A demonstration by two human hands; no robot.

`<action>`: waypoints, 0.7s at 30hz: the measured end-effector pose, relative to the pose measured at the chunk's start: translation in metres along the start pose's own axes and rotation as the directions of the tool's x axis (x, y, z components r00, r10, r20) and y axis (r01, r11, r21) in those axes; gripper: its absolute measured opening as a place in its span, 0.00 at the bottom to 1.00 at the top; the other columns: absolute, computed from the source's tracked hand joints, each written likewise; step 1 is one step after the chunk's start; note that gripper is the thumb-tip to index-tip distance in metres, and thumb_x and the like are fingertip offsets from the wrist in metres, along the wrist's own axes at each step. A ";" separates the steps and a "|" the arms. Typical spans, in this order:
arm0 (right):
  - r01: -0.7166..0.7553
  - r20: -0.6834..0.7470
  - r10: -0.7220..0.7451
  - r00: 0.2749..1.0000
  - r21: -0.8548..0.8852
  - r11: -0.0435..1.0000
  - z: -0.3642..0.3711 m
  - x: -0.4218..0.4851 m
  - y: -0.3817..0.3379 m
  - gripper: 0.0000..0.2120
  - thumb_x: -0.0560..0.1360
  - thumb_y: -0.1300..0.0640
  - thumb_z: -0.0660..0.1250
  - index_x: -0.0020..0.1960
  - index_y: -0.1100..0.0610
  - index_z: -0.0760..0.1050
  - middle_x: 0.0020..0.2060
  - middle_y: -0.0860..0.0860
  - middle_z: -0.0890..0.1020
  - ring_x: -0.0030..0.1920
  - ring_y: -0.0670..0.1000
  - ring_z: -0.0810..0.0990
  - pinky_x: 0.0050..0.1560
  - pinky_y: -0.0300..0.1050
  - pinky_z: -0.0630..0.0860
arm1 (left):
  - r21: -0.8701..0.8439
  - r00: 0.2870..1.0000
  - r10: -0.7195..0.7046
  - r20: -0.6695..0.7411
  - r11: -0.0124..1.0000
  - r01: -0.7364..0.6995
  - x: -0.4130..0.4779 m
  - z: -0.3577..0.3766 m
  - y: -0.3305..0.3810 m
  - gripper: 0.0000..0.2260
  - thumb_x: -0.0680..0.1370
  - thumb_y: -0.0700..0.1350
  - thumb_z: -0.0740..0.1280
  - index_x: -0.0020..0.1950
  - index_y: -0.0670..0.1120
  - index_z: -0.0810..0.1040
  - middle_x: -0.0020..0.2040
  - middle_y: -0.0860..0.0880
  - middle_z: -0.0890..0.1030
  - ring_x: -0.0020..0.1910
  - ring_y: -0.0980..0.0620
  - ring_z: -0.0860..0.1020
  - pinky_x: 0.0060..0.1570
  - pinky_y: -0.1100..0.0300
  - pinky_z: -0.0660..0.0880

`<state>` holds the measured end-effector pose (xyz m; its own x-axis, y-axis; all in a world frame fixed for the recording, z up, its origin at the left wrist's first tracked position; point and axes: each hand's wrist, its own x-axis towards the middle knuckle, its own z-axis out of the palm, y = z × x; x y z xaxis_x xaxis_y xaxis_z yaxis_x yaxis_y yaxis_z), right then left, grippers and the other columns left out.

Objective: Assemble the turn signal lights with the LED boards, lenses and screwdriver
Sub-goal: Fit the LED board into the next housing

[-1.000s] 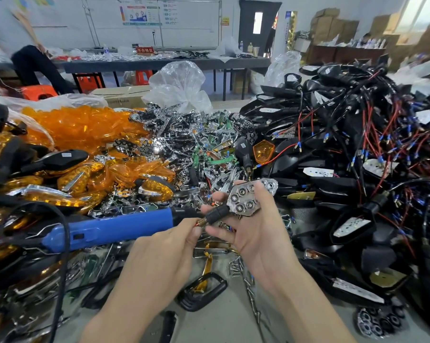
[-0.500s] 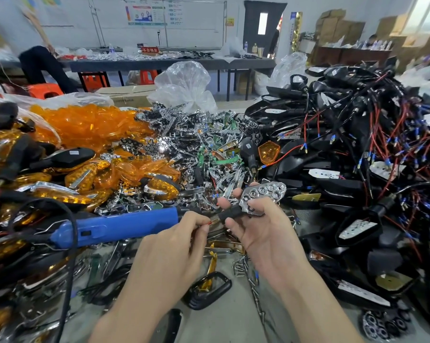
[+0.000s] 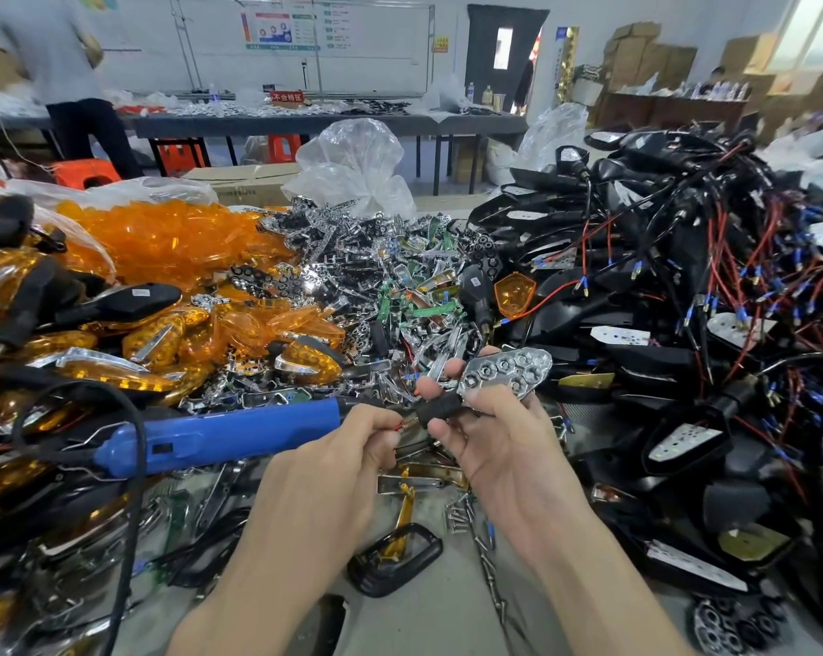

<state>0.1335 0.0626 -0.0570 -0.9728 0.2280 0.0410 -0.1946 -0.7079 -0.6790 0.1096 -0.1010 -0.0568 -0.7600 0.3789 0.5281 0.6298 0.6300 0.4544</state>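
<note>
My right hand [image 3: 499, 456] grips a turn signal light [image 3: 504, 376] by its black stem [image 3: 442, 409], with the chrome honeycomb reflector face turned up and to the right. My left hand [image 3: 324, 490] pinches the red wire [image 3: 407, 424] coming out of the stem's threaded end. A blue electric screwdriver [image 3: 220, 435] lies across the pile to the left. Its front end is hidden behind my left hand. Orange lenses [image 3: 173, 239] are heaped at the back left, and chrome reflectors with green LED boards [image 3: 376, 258] lie in the middle.
Black housings with red and black wires [image 3: 684, 277] are piled on the right. Loose screws [image 3: 461, 513] and a black bezel [image 3: 395, 556] lie on the grey table below my hands. The screwdriver's black cord [image 3: 130, 490] loops at left. A person [image 3: 64, 63] stands at a far table.
The reflector face has tipped from facing me to lying flatter and pointing right. Both hands have shifted slightly up and to the right, and my left fingers stay at the stem's end.
</note>
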 end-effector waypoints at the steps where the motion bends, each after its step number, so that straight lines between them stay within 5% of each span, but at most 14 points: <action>1: 0.001 0.001 -0.001 1.000 0.000 1.000 0.001 0.000 0.000 0.10 0.78 0.71 0.61 0.57 0.61 0.73 0.50 0.55 0.85 0.52 0.60 0.87 0.35 0.43 0.81 | 0.000 1.000 -0.002 0.004 1.000 0.002 0.000 0.000 0.000 0.17 0.79 0.55 0.54 0.53 0.50 0.80 0.34 0.61 0.79 0.27 0.71 0.67 0.26 0.58 0.74; 11: 0.024 0.026 -0.024 0.999 0.021 0.999 0.004 -0.002 -0.001 0.16 0.80 0.72 0.60 0.60 0.54 0.73 0.48 0.55 0.84 0.50 0.60 0.86 0.34 0.44 0.81 | -0.003 1.000 0.030 0.000 1.000 -0.030 0.001 -0.001 -0.001 0.16 0.79 0.54 0.56 0.54 0.50 0.80 0.34 0.61 0.80 0.27 0.72 0.66 0.25 0.63 0.71; 18: 0.041 0.033 -0.041 0.999 -0.012 0.999 0.003 -0.002 -0.001 0.14 0.72 0.66 0.66 0.52 0.51 0.81 0.50 0.55 0.84 0.51 0.60 0.86 0.35 0.44 0.82 | 0.015 0.997 0.071 -0.013 0.997 -0.071 0.002 -0.001 0.001 0.14 0.78 0.50 0.60 0.57 0.50 0.82 0.34 0.61 0.81 0.27 0.64 0.74 0.23 0.61 0.75; 21: 0.051 0.038 -0.049 0.998 -0.034 0.998 0.001 -0.002 0.001 0.16 0.72 0.66 0.67 0.58 0.55 0.76 0.51 0.55 0.85 0.52 0.60 0.86 0.36 0.44 0.82 | 0.007 0.997 0.066 -0.030 0.998 -0.066 0.001 0.000 -0.001 0.14 0.79 0.51 0.59 0.58 0.50 0.82 0.36 0.60 0.82 0.29 0.61 0.78 0.24 0.58 0.77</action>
<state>0.1347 0.0611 -0.0566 -0.9661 0.2368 0.1024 -0.2391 -0.6724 -0.7006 0.1078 -0.1010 -0.0570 -0.7116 0.3991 0.5782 0.6773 0.6085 0.4136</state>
